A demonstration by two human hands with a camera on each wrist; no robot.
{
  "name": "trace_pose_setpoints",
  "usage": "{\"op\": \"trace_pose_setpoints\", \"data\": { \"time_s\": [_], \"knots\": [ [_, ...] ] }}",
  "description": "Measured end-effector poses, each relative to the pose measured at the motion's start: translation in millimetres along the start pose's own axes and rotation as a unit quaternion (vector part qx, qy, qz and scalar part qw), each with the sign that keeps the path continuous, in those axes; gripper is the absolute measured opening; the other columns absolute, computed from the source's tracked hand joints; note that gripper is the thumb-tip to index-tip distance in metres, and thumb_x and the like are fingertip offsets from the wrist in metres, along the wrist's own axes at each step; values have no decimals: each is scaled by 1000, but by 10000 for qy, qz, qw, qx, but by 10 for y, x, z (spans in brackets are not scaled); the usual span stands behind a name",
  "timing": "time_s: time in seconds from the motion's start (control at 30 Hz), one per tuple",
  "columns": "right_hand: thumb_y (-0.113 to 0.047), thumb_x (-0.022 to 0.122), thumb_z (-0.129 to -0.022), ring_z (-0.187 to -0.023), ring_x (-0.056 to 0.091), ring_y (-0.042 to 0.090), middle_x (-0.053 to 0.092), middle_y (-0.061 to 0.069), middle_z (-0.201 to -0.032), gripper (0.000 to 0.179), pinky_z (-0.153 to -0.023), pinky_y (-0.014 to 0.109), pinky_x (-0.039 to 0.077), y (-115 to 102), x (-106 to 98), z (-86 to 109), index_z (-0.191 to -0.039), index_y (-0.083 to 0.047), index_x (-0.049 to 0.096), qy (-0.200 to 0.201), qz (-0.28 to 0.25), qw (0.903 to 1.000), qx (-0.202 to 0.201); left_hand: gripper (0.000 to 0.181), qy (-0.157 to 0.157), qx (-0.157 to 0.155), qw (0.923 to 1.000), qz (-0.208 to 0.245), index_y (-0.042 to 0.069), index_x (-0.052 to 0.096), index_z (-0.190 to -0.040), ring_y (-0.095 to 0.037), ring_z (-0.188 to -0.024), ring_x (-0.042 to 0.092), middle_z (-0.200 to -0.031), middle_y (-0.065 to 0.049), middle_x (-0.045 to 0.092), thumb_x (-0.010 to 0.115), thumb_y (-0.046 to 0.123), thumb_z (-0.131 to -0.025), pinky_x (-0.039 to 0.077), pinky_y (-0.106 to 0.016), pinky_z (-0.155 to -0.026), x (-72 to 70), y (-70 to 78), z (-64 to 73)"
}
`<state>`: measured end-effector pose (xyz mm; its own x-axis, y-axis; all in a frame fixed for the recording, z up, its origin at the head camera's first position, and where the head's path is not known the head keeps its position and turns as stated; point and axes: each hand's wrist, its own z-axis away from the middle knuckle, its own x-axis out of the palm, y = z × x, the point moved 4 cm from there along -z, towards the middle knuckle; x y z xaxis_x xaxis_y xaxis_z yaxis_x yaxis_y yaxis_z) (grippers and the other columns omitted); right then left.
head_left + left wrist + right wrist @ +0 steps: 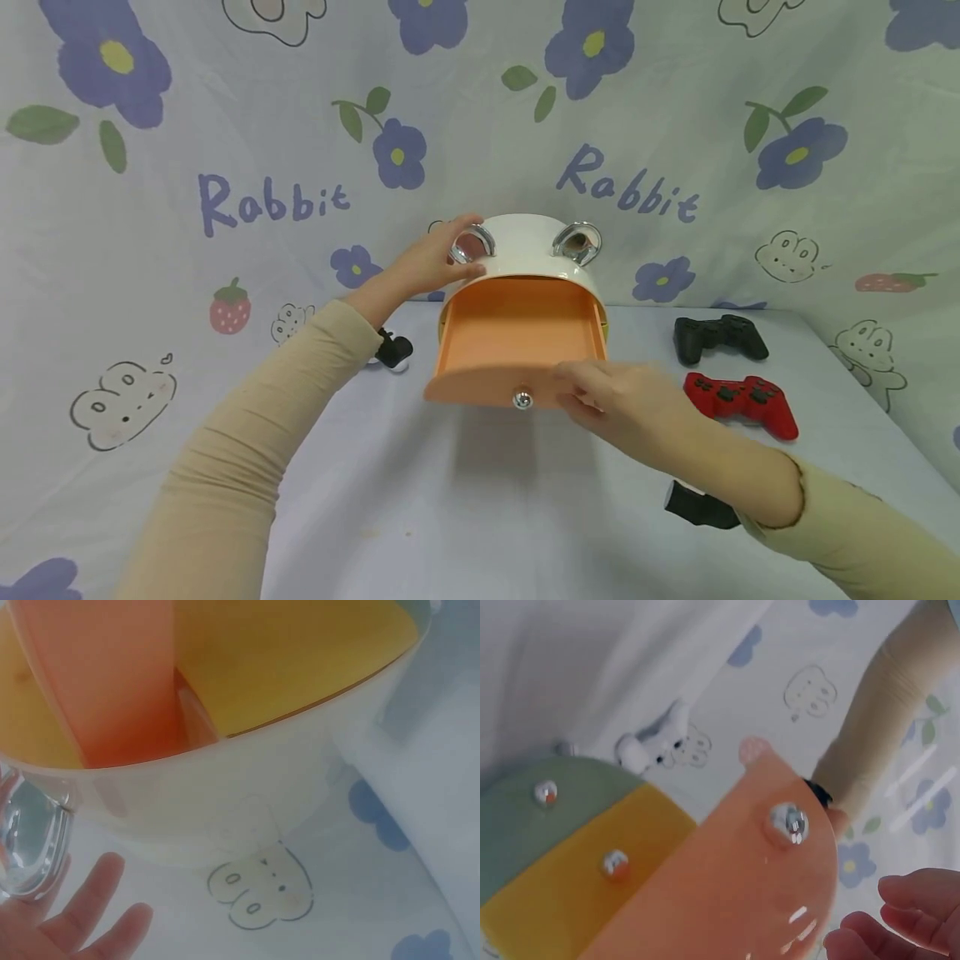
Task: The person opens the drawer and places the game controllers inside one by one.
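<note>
A white-topped drawer box (521, 237) with chrome rings as ears stands on the table. Its orange top drawer (525, 321) is pulled out, a chrome knob (522, 400) on its front; the inside shows bare. My left hand (435, 258) holds the box by its left chrome ring (30, 832), thumb and forefinger around it, the other fingers spread. Just off the right part of the drawer front is my right hand (622, 400), fingers loosely bent, nothing between them. In the right wrist view a yellow drawer (630, 847) and a green drawer (547, 802) show beside the orange one.
On the right lie a black game controller (720, 336) and a red game controller (742, 400). A black object (701, 506) is partly covered by my right forearm. Behind my left forearm a black-and-white item (393, 350) shows. A patterned cloth (465, 125) hangs behind the table.
</note>
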<state>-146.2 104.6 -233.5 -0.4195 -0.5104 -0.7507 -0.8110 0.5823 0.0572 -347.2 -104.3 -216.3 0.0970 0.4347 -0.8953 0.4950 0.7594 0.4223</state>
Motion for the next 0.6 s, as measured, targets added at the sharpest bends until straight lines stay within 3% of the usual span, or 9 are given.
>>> {"op": "trace_pose_setpoints", "data": {
  "time_s": [0.2, 0.27, 0.37, 0.43, 0.5, 0.6],
  "knots": [
    [-7, 80, -62, -46, 49, 5, 59, -4, -64, 38, -41, 13, 37, 154, -189, 54, -94, -10, 60, 161, 381, 9991, 84, 76, 26, -25, 10000, 36, 19, 21, -145, -27, -98, 54, -148, -6, 28, 65, 35, -84, 46, -41, -89, 3, -11, -9],
    [-10, 77, -67, -48, 51, 6, 61, -3, -66, 33, -42, 14, 39, 208, -230, 88, -96, -10, 60, 220, 339, 9991, 109, 76, 30, -25, 10000, 40, 19, 21, -145, -27, -98, 54, -147, -6, 28, 65, 35, -84, 46, -41, -89, 5, -14, -14],
    [-30, 61, -87, -53, 56, 8, 63, -1, -69, 23, -44, 16, 44, 293, -266, 143, -97, -9, 61, 292, 376, 9986, 207, 76, 38, -4, 10000, 41, 19, 22, -145, -27, -97, 55, -147, -6, 29, 65, 35, -84, 46, -41, -88, 8, -15, -21],
    [-42, 43, -94, -55, 58, 9, 64, 0, -70, 38, -45, 16, 45, 354, -284, 186, -97, -9, 62, 292, 414, 9981, 345, 76, 32, 12, 10000, 23, 19, 22, -145, -27, -97, 55, -147, -7, 29, 65, 35, -84, 46, -41, -88, 11, -15, -23],
    [-47, 33, -94, -55, 58, 10, 65, 0, -71, 49, -44, 16, 45, 423, -292, 231, -97, -9, 63, 254, 464, 9972, 531, 76, 27, 15, 10000, 11, 19, 22, -145, -27, -97, 55, -147, -7, 29, 65, 35, -84, 46, -41, -88, 12, -15, -21],
    [-35, 60, -88, -56, 59, 11, 65, -1, -71, 29, -45, 17, 45, 534, -311, 306, -98, -9, 64, 84, 519, 9946, 898, 76, 32, 25, 10000, 27, 19, 22, -145, -27, -98, 55, -147, -6, 28, 65, 35, -84, 46, -41, -89, 12, -11, -20]
  ]
}}
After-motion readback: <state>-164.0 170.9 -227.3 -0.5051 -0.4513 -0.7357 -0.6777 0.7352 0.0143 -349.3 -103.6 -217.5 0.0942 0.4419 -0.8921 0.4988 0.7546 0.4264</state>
